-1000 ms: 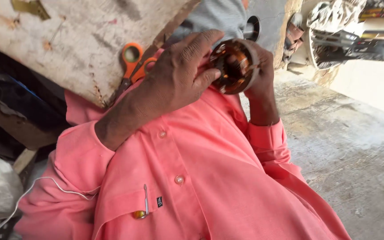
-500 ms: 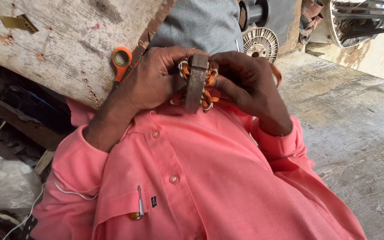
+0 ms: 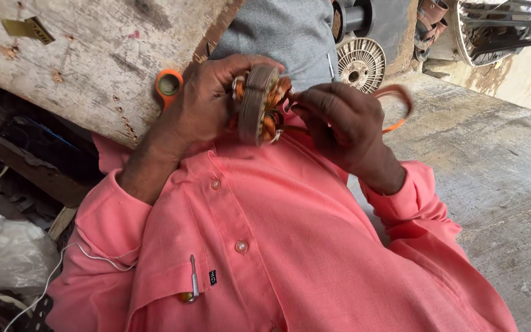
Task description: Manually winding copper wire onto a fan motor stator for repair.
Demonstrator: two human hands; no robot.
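Lying near the top left corner, a small yellow tag (image 3: 27,29) — rectangular, with dark marking too small to make out — sits on the weathered wooden board (image 3: 93,55). A white plastic bag (image 3: 7,255) lies crumpled at the lower left, partly cut off by the edge. Just beside the left wrist, an orange scissor handle (image 3: 168,86) shows; its blades are hidden behind the hand.

The left hand (image 3: 207,104) has its fingers curled tight around a motor stator (image 3: 259,104) — a ring of stacked metal with copper windings, seen edge-on above the pink shirt (image 3: 265,246). The right hand (image 3: 339,126) touches the stator's right side, fingers bent onto the windings; what they pinch is hard to tell. An orange wire (image 3: 401,101) loops out blurred behind that hand. A white ribbed fan disc (image 3: 361,61) stands on the concrete floor (image 3: 493,172) beyond.
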